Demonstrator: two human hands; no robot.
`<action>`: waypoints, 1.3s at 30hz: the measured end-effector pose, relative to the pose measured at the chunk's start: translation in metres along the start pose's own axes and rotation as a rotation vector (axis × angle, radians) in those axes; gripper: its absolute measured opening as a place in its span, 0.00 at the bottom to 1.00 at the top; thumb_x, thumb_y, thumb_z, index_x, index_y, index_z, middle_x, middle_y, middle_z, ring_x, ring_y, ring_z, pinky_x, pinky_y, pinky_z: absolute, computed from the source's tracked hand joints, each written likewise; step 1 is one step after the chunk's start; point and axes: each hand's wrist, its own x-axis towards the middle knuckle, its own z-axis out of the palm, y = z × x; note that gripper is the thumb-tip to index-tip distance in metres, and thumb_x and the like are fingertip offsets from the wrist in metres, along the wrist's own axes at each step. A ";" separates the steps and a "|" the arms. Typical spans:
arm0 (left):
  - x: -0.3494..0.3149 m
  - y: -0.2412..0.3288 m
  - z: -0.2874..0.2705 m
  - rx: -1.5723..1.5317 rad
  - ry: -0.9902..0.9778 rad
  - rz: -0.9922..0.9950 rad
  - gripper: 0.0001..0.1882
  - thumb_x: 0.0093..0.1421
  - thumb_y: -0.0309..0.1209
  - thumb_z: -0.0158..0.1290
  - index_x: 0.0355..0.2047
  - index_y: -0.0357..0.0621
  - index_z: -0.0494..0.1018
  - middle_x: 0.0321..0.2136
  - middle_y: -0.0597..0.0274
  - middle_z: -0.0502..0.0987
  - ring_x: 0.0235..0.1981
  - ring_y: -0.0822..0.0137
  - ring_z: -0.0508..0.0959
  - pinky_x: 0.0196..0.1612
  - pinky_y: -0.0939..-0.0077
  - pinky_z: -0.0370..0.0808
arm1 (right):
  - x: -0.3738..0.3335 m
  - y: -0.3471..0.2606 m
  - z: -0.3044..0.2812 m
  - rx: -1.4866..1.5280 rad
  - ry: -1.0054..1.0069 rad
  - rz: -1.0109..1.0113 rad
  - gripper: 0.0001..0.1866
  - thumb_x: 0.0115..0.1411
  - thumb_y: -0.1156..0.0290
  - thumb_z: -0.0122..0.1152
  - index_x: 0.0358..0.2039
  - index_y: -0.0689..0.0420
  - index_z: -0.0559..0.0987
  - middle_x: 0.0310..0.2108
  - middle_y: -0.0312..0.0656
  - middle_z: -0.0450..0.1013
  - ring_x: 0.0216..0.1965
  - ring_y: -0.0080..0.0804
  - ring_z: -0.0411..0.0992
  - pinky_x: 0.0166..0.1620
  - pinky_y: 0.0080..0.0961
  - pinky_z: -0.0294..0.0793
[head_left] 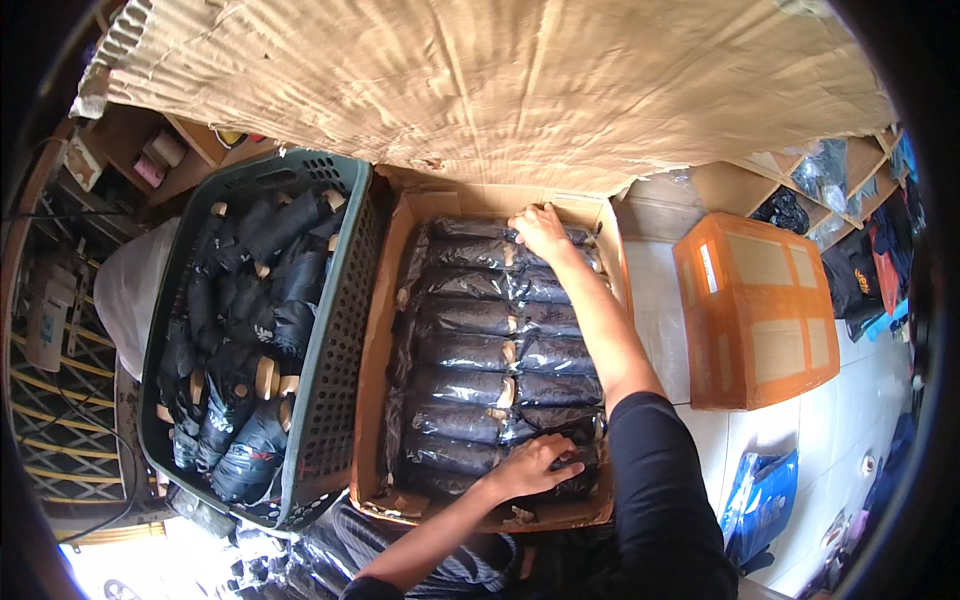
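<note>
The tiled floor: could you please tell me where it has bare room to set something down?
Bare tile shows between the open carton and the taped box, and right of the blue package. The carton and green basket are crowded with black bundles.

We are in what looks like a small packing or store room; we cannot tell if it belongs to a shop. We see a big cardboard box with neat rows of dark rolls in shiny plastic, and a green basket full of more. Around us are a box with orange tape, wooden shelves and white floor tiles.
</note>
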 end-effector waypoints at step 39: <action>0.008 0.002 -0.006 -0.093 0.011 -0.193 0.14 0.61 0.36 0.55 0.40 0.39 0.75 0.32 0.50 0.79 0.35 0.55 0.80 0.39 0.62 0.76 | -0.027 -0.012 -0.002 0.097 0.280 -0.019 0.21 0.59 0.59 0.59 0.53 0.45 0.74 0.56 0.36 0.69 0.60 0.39 0.62 0.57 0.51 0.62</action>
